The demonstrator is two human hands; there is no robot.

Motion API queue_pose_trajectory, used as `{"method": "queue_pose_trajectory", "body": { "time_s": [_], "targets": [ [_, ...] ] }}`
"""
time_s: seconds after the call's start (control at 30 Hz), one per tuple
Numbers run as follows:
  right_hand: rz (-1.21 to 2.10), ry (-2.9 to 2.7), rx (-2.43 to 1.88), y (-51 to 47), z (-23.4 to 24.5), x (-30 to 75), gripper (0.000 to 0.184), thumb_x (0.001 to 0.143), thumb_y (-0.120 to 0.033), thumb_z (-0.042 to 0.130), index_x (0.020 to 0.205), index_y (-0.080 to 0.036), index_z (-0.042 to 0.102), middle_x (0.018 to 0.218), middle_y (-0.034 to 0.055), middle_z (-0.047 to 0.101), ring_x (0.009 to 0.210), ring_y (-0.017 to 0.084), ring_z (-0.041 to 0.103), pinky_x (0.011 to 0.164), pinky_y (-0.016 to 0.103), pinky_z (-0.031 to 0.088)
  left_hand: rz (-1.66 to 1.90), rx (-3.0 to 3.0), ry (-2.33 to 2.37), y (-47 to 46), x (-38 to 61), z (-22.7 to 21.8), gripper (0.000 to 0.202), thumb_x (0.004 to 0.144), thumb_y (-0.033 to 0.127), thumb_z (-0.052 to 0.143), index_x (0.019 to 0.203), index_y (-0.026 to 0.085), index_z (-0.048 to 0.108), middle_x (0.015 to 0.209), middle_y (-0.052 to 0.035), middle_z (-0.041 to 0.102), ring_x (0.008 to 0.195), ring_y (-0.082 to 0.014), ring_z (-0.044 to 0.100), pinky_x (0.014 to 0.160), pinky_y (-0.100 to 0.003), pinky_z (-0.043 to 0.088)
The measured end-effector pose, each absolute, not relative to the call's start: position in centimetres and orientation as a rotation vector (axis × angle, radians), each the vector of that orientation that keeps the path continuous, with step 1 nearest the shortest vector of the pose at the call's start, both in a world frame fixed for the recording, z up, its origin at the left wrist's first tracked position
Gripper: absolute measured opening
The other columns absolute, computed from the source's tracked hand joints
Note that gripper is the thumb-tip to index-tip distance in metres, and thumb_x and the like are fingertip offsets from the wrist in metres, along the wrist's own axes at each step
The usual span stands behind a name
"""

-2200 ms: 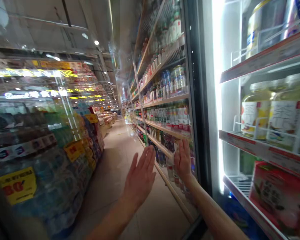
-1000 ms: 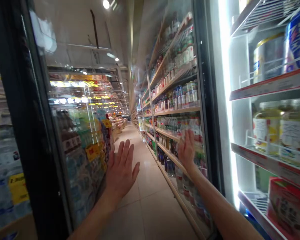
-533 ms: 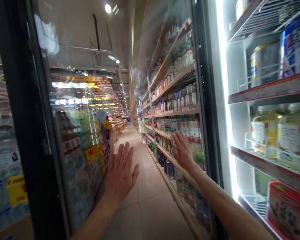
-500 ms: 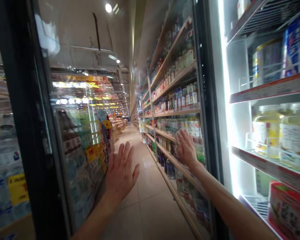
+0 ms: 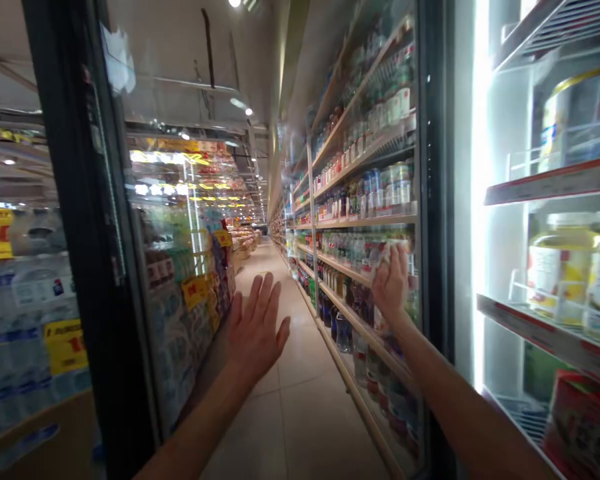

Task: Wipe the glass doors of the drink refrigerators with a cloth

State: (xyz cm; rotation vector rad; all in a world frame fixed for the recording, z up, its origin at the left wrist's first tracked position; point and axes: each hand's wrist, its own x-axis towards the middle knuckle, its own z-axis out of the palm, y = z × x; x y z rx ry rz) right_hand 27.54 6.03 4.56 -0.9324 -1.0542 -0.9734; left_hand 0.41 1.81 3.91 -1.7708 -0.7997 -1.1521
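A glass cooler door with a black frame (image 5: 73, 220) stands open in front of me. My left hand (image 5: 260, 330) lies flat against the glass, fingers stretched out and holding nothing. Farther right on the same pane, my right hand (image 5: 393, 287) presses a crumpled whitish cloth (image 5: 383, 259) to the glass, with its fingers up and close together. The cloth is partly hidden by the fingers, so whether it is fabric or paper is unclear. A white smudge or reflection shows near the pane's upper left corner.
To the right are lit cooler shelves (image 5: 550, 183) with bottles, cans and a red pack (image 5: 583, 423). Through the glass appear a tiled aisle floor (image 5: 300, 413) and shelved drinks. Wrapped bottles (image 5: 25, 333) with yellow price signs (image 5: 66, 347) stand at left.
The whole view has shifted, so the door and shelves sit farther right. My right hand has turned more upright with the cloth. My left hand stays flat on the glass.
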Motion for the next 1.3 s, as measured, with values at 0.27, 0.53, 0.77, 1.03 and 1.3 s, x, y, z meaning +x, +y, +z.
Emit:
{"method": "queue_pose_trajectory", "body": {
  "time_s": [0.27,0.53,0.77,1.03,1.3],
  "targets": [
    [-1.124,-1.566,-0.798,5.1,4.1,25.0,0.054,0.088,-0.021,0.037,0.141,-0.023,0.03,0.14,0.009,0.045,0.136,0.022,0.03,0.109,0.047,0.031,-1.147,-1.766,-0.817,1.7,0.4,3.9,0.062,0.087,0.034,0.047,0.142,0.013,0.027,0.141,-0.0143,0.039,0.136,-0.0245,0.028,0.112,-0.045,0.014],
    [-1.06,-1.366,-0.822,4.8,3.2,22.3,0.057,0.088,-0.019,0.037,0.144,-0.02,0.025,0.141,0.0113,0.042,0.137,0.024,0.027,0.109,0.047,0.031,-1.153,-1.763,-0.821,1.7,0.5,3.8,0.061,0.086,0.034,0.048,0.141,0.012,0.029,0.141,-0.0141,0.04,0.136,-0.0241,0.028,0.112,-0.045,0.013],
    [-1.0,-1.164,-0.905,4.8,2.6,22.2,0.056,0.089,-0.017,0.036,0.143,-0.023,0.025,0.145,0.0106,0.037,0.137,0.024,0.027,0.108,0.05,0.029,-1.125,-1.772,-0.823,1.6,0.4,3.9,0.06,0.086,0.034,0.048,0.139,0.011,0.032,0.141,-0.0143,0.039,0.137,-0.0229,0.025,0.113,-0.044,0.011],
    [-1.084,-1.515,-0.759,4.3,0.7,21.4,0.059,0.088,-0.019,0.039,0.144,-0.025,0.023,0.141,0.0075,0.044,0.137,0.021,0.03,0.11,0.046,0.028,-1.134,-1.791,-0.822,1.5,0.3,3.7,0.066,0.086,0.033,0.049,0.143,0.013,0.023,0.142,-0.013,0.039,0.137,-0.0225,0.025,0.113,-0.042,0.012],
    [-1.022,-1.461,-0.848,4.0,-1.4,20.2,0.06,0.089,-0.021,0.038,0.145,-0.024,0.018,0.144,0.0085,0.038,0.138,0.024,0.025,0.11,0.048,0.03,-1.115,-1.803,-0.829,1.5,0.2,3.5,0.072,0.086,0.032,0.05,0.145,0.015,0.013,0.144,-0.0129,0.035,0.138,-0.023,0.023,0.113,-0.043,0.012]
  ]
}}
